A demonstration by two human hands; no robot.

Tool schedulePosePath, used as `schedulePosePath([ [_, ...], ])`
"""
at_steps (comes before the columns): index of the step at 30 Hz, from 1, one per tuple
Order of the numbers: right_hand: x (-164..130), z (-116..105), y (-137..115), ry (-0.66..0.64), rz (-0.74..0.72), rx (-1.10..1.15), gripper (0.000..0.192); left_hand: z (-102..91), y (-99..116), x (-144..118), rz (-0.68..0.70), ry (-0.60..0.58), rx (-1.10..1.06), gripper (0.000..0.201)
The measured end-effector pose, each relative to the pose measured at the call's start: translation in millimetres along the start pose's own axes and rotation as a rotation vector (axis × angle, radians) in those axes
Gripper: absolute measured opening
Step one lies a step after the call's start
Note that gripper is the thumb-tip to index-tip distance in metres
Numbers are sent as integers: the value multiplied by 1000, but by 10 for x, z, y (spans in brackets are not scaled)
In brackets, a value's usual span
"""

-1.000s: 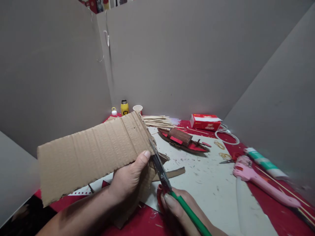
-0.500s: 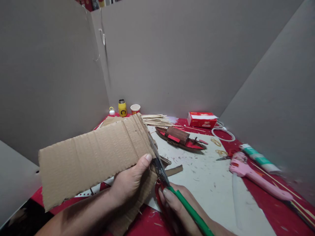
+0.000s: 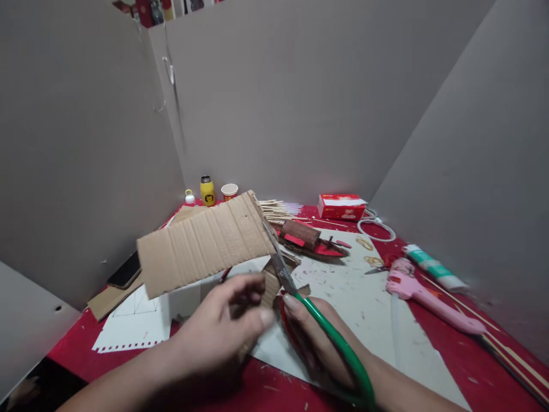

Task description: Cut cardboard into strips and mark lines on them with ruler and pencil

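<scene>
My right hand (image 3: pixel 328 332) grips a pair of scissors (image 3: pixel 328 326) with a green and a red handle. Their blades are at the right end of a corrugated cardboard piece (image 3: pixel 206 240), which stays up in the air, tilted, with its left end lower. My left hand (image 3: pixel 231 320) is just below the cardboard and apart from it, its fingers loosely curled and the thumb away from them. Behind its fingertips is another bit of cardboard (image 3: pixel 270 289), partly hidden. A model boat (image 3: pixel 309 237) with a brown cabin and red deck sits beyond the scissors.
At right lie a pink glue gun (image 3: pixel 433 297), a green-and-white roll-shaped pack (image 3: pixel 435 269) and small scissors (image 3: pixel 377 269). Behind stand a red tissue box (image 3: pixel 342 207), wooden sticks (image 3: pixel 278 210), a paper cup (image 3: pixel 229 190) and a yellow bottle (image 3: pixel 207 191). A phone (image 3: pixel 125 272) and drawn paper (image 3: pixel 137 320) lie left.
My left hand has let go of the cardboard and moved down from it. The cardboard's left end has swung away from me, uncovering the phone and paper. My right hand still holds the scissors.
</scene>
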State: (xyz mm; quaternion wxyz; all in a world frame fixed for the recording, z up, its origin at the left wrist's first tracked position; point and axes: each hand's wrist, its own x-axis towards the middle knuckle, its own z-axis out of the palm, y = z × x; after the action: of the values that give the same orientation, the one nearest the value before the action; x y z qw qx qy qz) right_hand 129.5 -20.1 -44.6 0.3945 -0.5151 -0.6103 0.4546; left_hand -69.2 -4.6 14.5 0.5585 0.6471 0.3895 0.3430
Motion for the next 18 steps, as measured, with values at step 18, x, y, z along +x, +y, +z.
schedulePosePath([
  [18, -13, -350, -216, -331, -164, -192, 48, -932, 640, 859, -77, -148, 175, 36],
])
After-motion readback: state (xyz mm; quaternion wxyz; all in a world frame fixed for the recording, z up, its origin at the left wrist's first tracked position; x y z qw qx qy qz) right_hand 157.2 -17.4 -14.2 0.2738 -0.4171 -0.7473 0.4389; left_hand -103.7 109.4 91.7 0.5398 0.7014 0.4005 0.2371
